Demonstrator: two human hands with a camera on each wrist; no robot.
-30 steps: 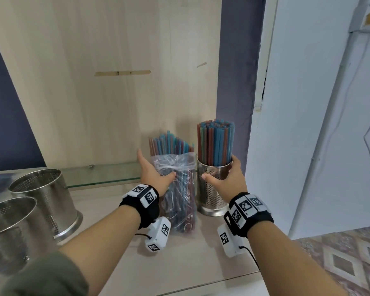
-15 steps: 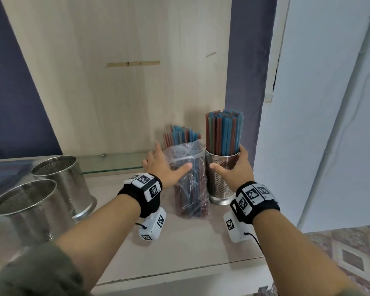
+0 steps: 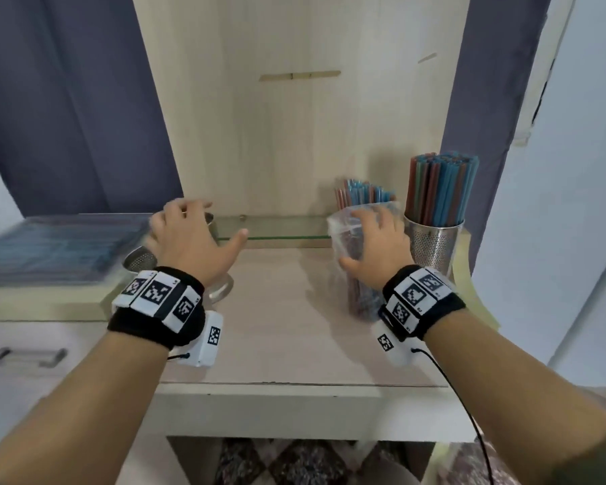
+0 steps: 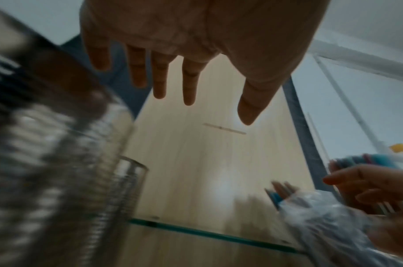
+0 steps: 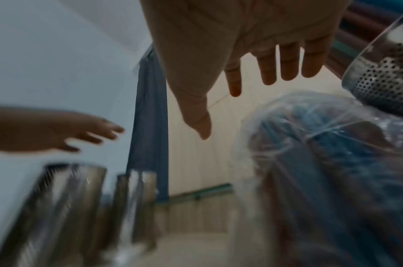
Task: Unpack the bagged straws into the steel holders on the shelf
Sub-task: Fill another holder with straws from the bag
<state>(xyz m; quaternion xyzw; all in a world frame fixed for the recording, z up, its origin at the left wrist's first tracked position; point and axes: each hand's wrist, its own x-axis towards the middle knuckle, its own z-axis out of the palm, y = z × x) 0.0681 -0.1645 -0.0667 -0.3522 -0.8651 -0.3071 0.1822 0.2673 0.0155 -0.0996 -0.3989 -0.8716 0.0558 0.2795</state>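
Steel empty holder [image 3: 140, 257] under the spread, unclenched left hand [image 3: 189, 239] needs grasping next, while the spread right hand [image 3: 375, 246] reaches the bagged straws [image 3: 359, 274].

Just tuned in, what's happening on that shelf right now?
A person is sorting straws on the shelf. The right hand is open at the clear bag of straws, which stands upright beside a perforated steel holder already full of straws. The left hand is open, fingers spread, over the empty steel holders on the left; contact there is too blurred to judge. The bagged straws are not yet unpacked.
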